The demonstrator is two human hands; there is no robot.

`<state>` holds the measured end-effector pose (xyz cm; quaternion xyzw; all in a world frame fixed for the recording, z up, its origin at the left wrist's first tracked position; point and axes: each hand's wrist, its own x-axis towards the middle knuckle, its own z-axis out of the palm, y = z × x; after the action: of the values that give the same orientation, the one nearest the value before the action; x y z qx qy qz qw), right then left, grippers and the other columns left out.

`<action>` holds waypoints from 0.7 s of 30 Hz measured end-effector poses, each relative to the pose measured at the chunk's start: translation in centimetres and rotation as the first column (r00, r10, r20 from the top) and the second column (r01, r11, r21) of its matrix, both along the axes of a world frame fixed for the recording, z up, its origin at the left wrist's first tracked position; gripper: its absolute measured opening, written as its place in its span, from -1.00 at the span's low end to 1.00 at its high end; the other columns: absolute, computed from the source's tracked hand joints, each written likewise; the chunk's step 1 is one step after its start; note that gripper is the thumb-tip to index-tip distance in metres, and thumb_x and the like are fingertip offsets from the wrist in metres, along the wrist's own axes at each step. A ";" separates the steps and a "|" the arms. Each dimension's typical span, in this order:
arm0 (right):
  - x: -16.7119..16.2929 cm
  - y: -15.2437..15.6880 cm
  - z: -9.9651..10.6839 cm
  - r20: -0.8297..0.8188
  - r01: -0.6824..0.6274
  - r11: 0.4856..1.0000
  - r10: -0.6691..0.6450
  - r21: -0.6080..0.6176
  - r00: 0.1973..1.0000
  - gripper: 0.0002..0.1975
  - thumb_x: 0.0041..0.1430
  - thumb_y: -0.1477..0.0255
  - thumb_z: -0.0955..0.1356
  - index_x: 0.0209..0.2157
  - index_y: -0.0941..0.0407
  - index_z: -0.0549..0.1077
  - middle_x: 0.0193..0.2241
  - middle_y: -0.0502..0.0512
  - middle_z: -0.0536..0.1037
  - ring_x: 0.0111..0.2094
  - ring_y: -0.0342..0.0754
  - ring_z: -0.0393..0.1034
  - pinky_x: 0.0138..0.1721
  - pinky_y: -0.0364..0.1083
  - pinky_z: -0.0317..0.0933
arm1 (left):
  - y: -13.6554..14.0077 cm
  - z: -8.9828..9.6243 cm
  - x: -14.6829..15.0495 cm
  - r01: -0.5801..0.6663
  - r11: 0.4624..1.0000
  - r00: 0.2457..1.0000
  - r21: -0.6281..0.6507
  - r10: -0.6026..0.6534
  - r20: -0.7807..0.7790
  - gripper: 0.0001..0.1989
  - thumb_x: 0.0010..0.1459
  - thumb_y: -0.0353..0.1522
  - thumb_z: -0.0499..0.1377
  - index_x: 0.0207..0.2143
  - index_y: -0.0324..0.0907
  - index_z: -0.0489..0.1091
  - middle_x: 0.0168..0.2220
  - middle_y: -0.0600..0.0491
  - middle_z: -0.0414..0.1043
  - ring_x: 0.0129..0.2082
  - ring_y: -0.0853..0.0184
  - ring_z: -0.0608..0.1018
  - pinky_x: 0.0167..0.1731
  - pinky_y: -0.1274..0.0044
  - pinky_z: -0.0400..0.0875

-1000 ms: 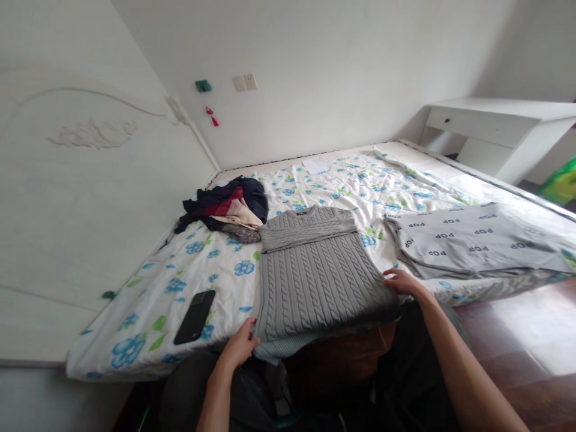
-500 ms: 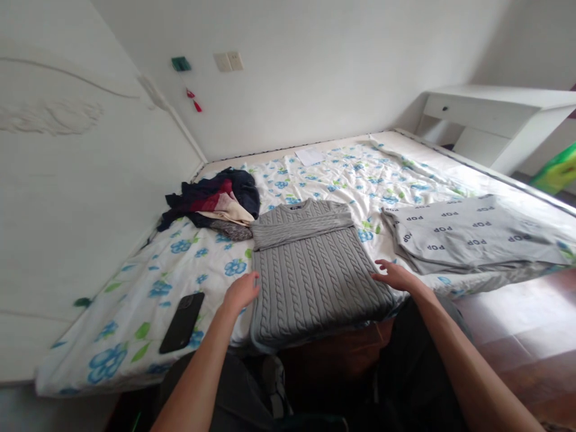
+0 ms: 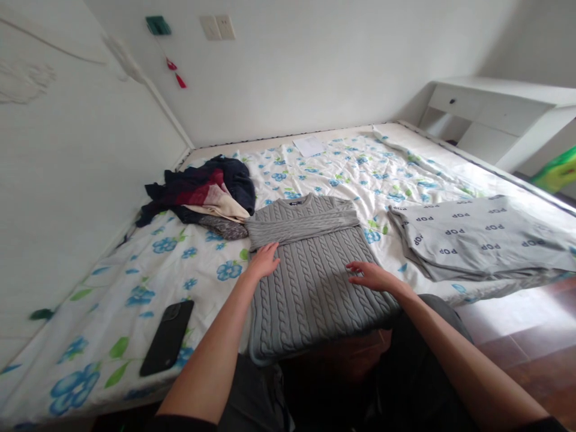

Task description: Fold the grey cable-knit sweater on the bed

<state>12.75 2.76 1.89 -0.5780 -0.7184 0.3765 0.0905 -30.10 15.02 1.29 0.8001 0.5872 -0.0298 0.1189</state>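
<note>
A grey cable-knit sweater lies flat on the bed in front of me, collar away from me. Its sleeves are folded across the chest, one over the other. My left hand is at the sweater's left side, just below the folded sleeve, fingers stretched out and seemingly resting on the knit. Over the right half of the body, my right hand has its fingers apart and grips nothing; whether it touches the knit I cannot tell. The sweater's hem reaches the bed's near edge.
On the floral sheet lie a black phone at the left and a heap of dark and red clothes behind it. A grey garment printed "POP" lies at the right. A white desk stands beyond the bed.
Both hands have moved inward and over the sweater, the left one also forward toward the sleeves. My view has shifted slightly. The sweater lies as before.
</note>
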 end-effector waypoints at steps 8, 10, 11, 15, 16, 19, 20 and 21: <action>-1.5 1.9 -0.4 -0.075 -0.089 0.995 0.085 -0.047 0.994 -0.44 0.42 0.24 0.48 0.37 0.11 0.61 0.26 0.28 0.70 0.28 0.28 0.62 0.41 0.20 0.40 | 5.8 -2.5 -0.6 -0.182 0.957 0.979 0.226 0.157 0.127 -0.36 0.57 -0.21 0.02 0.56 -0.30 0.32 0.62 -0.28 0.25 0.64 -0.09 0.25 0.59 0.05 0.19; -1.3 1.8 -0.4 -0.071 -0.137 0.989 0.133 -0.061 0.989 -0.42 0.38 0.23 0.51 0.35 0.10 0.63 0.30 0.28 0.67 0.34 0.30 0.56 0.45 0.22 0.35 | 7.2 -2.7 -0.1 -0.191 0.954 0.978 0.229 0.164 0.131 -0.36 0.59 -0.21 0.00 0.57 -0.27 0.31 0.64 -0.26 0.20 0.66 -0.12 0.21 0.60 0.00 0.16; -1.2 1.7 -0.4 -0.069 -0.151 0.986 0.147 -0.065 0.987 -0.42 0.37 0.22 0.51 0.35 0.09 0.63 0.33 0.28 0.65 0.36 0.30 0.54 0.47 0.22 0.33 | 7.7 -2.8 -0.1 -0.193 0.956 0.978 0.220 0.169 0.125 -0.35 0.59 -0.21 0.00 0.59 -0.26 0.30 0.65 -0.25 0.18 0.66 -0.13 0.19 0.60 -0.02 0.14; -0.9 1.4 -0.1 -0.077 -0.131 0.987 0.124 -0.092 0.989 -0.44 0.41 0.21 0.49 0.37 0.05 0.62 0.34 0.23 0.64 0.36 0.26 0.54 0.48 0.19 0.32 | 8.6 -3.9 -1.3 -0.217 0.964 0.975 0.156 0.208 0.076 -0.33 0.60 -0.20 -0.02 0.62 -0.26 0.26 0.68 -0.23 0.11 0.68 -0.11 0.15 0.62 -0.01 0.09; -0.9 1.2 -0.1 -0.078 -0.127 0.988 0.120 -0.092 0.990 -0.45 0.42 0.21 0.49 0.37 0.03 0.62 0.34 0.22 0.64 0.35 0.26 0.55 0.48 0.19 0.32 | 8.6 -4.2 -1.8 -0.236 0.961 0.971 0.141 0.229 0.067 -0.32 0.60 -0.18 -0.02 0.63 -0.25 0.24 0.68 -0.24 0.10 0.68 -0.11 0.14 0.62 -0.01 0.09; -1.2 0.7 -0.2 -0.076 -0.145 0.987 0.140 -0.070 0.987 -0.45 0.40 0.21 0.51 0.36 0.00 0.62 0.35 0.20 0.63 0.39 0.27 0.51 0.51 0.21 0.28 | 7.9 -5.3 -2.8 -0.292 0.950 0.956 0.110 0.288 0.050 -0.26 0.61 -0.11 -0.04 0.67 -0.25 0.14 0.71 -0.22 0.00 0.70 -0.09 0.10 0.61 0.00 0.10; -1.4 0.5 -0.3 -0.075 -0.151 0.987 0.146 -0.063 0.986 -0.45 0.39 0.21 0.52 0.36 -0.01 0.62 0.35 0.20 0.63 0.41 0.27 0.49 0.52 0.22 0.27 | 7.6 -5.5 -2.8 -0.303 0.946 0.953 0.115 0.299 0.049 -0.25 0.61 -0.10 -0.06 0.69 -0.25 0.11 0.71 -0.21 -0.03 0.71 -0.08 0.08 0.62 0.00 0.09; -1.7 0.3 -0.5 -0.071 -0.152 0.987 0.148 -0.056 0.986 -0.45 0.39 0.21 0.52 0.36 -0.02 0.62 0.35 0.20 0.63 0.42 0.27 0.47 0.53 0.23 0.26 | 7.2 -5.8 -2.7 -0.310 0.942 0.951 0.130 0.306 0.051 -0.24 0.61 -0.10 -0.07 0.69 -0.25 0.10 0.72 -0.20 -0.05 0.71 -0.06 0.06 0.62 0.01 0.07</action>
<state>11.07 3.10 1.44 -0.5118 -0.7447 0.4229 0.0681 -32.82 22.27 -4.50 0.7052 0.7037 0.0413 0.0757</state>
